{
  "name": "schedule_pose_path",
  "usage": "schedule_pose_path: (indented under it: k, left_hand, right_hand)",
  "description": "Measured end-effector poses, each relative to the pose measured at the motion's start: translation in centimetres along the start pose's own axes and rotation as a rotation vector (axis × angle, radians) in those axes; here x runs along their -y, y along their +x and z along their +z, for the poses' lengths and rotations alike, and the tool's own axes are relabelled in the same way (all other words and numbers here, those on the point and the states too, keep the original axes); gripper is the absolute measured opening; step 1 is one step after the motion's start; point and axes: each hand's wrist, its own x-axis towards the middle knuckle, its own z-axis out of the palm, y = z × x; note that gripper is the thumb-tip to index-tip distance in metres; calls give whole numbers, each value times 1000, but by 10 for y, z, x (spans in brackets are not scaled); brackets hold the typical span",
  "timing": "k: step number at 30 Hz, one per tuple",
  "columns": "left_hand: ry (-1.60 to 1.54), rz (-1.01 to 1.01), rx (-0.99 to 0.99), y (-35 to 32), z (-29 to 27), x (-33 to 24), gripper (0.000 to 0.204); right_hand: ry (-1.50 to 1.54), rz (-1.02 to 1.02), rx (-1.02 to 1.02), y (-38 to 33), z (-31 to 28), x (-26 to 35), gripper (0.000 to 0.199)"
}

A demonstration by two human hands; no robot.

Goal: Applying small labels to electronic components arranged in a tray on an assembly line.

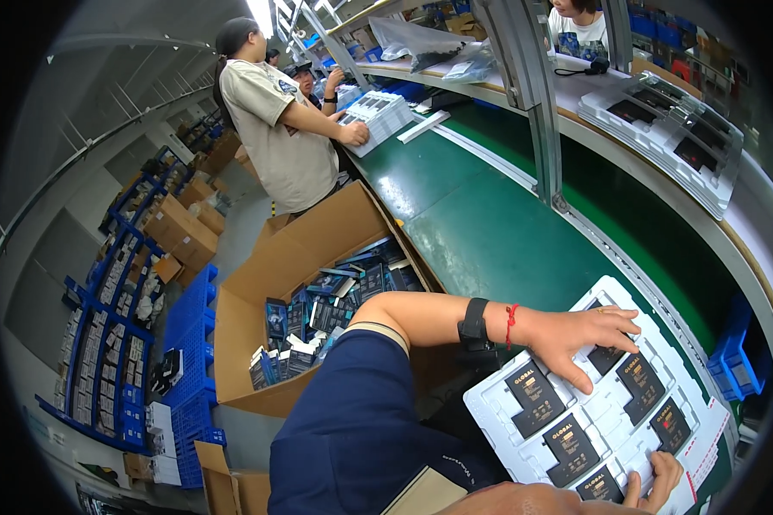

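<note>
A white moulded plastic tray (481,402) lies at a slant on the green bench at the lower right. In its pockets sit several flat black batteries (534,396) with gold print. My left hand (575,336) reaches across the tray's far part with fingers spread and thumb apart. It partly covers one black battery (605,356). At the tray's near edge, my right hand (657,482) shows only bent fingers and thumb; what they hold, if anything, is hidden. Beneath the tray's right side, a white sheet with red print (707,442) sticks out.
A large cardboard box (258,249) full of small dark blue cartons (326,296) stands left of the green bench (464,223). Farther up, a person (275,129) handles stacked white trays (378,120). A metal post (541,129) and a shelf holding more trays (670,142) flank the bench's right.
</note>
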Motion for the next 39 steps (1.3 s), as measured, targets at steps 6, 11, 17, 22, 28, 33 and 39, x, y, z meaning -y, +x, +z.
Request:
schedule_pose_path:
  k: [6, 11, 17, 22, 28, 33, 39]
  left_hand:
    - [-177, 0, -101, -13, -12, -7, 44]
    - [7, -98, -218, -55, -38, -51, 13]
    - [94, -247, -272, -118, 0, -104, 32]
    - [204, -314, -299, -123, 47, -102, 52]
    - [212, -242, -363, -124, 62, -89, 53]
    - [218, -222, -383, -125, 66, -87, 53]
    - [176, -229, -412, -124, 71, -92, 55]
  right_hand:
    - [52, 67, -67, -3, 6, 6, 31]
    - [61, 58, -71, -5, 6, 3, 30]
    - [-5, 19, -34, -2, 4, 4, 30]
    - [-40, -20, -4, 4, -2, 9, 30]
    - [-1, 64, -30, -1, 3, 11, 29]
    - [-13, 70, -18, -6, 5, 8, 29]
    - [90, 95, -39, -12, 8, 0, 30]
